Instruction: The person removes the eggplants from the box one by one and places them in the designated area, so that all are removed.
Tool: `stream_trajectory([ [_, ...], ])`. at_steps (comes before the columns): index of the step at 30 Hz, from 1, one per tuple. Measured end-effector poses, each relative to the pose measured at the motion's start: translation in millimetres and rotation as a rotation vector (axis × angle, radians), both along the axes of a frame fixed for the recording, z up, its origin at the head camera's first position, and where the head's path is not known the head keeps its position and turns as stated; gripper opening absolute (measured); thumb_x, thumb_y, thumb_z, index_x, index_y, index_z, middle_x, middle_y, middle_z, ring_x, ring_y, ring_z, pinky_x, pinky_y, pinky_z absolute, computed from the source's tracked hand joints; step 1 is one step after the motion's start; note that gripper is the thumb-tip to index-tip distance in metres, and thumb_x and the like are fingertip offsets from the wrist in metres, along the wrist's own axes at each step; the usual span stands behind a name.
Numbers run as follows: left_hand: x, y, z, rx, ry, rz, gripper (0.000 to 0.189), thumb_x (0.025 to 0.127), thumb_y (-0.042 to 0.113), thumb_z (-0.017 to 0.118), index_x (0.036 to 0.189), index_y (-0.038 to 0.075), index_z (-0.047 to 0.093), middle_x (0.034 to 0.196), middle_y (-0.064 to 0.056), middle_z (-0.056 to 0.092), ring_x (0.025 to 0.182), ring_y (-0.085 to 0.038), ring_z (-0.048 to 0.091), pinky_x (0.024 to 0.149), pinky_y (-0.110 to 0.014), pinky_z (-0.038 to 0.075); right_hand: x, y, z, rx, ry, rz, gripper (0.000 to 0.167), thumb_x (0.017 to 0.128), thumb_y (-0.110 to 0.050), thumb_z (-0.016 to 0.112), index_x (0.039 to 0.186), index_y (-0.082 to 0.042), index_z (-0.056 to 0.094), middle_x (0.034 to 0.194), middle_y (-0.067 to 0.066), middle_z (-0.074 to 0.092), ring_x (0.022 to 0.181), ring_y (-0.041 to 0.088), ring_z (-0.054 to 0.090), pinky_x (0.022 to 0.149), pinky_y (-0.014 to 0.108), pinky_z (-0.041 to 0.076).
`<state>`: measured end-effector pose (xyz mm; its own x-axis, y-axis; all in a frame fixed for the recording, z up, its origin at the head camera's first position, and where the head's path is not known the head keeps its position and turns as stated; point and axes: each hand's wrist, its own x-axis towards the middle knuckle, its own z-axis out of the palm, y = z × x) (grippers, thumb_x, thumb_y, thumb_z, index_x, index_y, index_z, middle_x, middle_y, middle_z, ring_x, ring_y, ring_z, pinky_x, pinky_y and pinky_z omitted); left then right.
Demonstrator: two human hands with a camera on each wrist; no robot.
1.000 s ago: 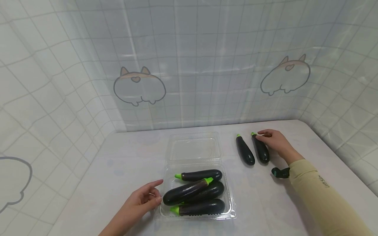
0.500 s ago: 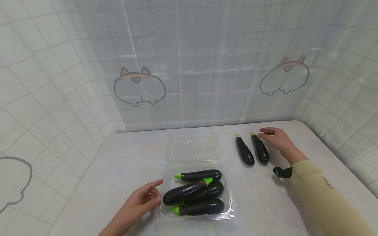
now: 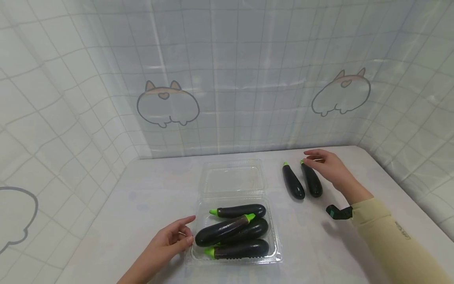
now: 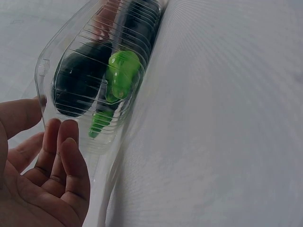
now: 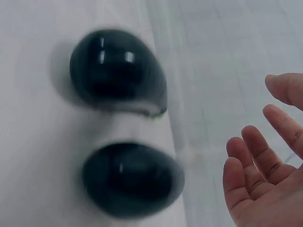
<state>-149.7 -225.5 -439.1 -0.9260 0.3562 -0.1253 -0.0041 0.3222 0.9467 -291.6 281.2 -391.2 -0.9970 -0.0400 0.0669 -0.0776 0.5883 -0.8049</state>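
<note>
While the clear box [image 3: 274,232] is touched by the left hand [image 3: 168,242], four eggplants [image 3: 228,229] are contained in it.
Near two more eggplants [image 3: 312,183] on the bench [image 3: 152,205], the right hand [image 3: 327,166] is held, both grips loosely spread.

Six eggplants [image 3: 220,232] — one clear plastic box [image 3: 232,194]

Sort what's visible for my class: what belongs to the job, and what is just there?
Part of the job:
left hand
right hand
clear container, lid open
four eggplants inside
two loose eggplants outside

Just there:
white tabletop
printed backdrop
yellowish sleeve
</note>
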Motion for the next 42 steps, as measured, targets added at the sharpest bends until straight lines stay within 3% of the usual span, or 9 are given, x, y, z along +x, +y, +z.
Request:
stream_trajectory([
  [10, 0.1, 0.2, -2.2, 0.005, -0.003, -0.001, 0.061, 0.095, 0.021, 0.069, 0.148, 0.005, 0.043, 0.105, -0.015, 0.059, 0.087, -0.023, 0.061, 0.07, -0.03, 0.053, 16.7, -38, 10.4, 0.003, 0.045, 0.123, 0.057, 0.094, -0.046, 0.065, 0.138, -0.011, 0.055, 0.133, 0.014, 0.057, 0.117, 0.03, 0.057, 0.098, 0.054, 0.042],
  [20, -0.5, 0.1, -4.2, 0.016, 0.002, -0.002, 0.059, 0.095, 0.021, 0.069, 0.148, 0.008, 0.044, 0.106, -0.016, 0.059, 0.088, -0.024, 0.062, 0.07, -0.031, 0.053, 30.2, -77, 11.6, -0.032, 0.073, 0.252, 0.049, 0.092, -0.042, 0.07, 0.131, -0.015, 0.06, 0.124, 0.003, 0.063, 0.109, 0.02, 0.062, 0.09, 0.041, 0.051],
  [42, -0.1, 3.0, -5.0, 0.013, -0.016, 0.015, 0.061, 0.094, 0.022, 0.07, 0.148, 0.007, 0.044, 0.105, -0.015, 0.059, 0.086, -0.024, 0.06, 0.069, -0.031, 0.053, 55.8, -120, 7.0, -0.125, 0.021, 0.458, 0.042, 0.09, -0.036, 0.074, 0.129, -0.023, 0.062, 0.124, 0.0, 0.062, 0.11, 0.018, 0.062, 0.087, 0.034, 0.052],
])
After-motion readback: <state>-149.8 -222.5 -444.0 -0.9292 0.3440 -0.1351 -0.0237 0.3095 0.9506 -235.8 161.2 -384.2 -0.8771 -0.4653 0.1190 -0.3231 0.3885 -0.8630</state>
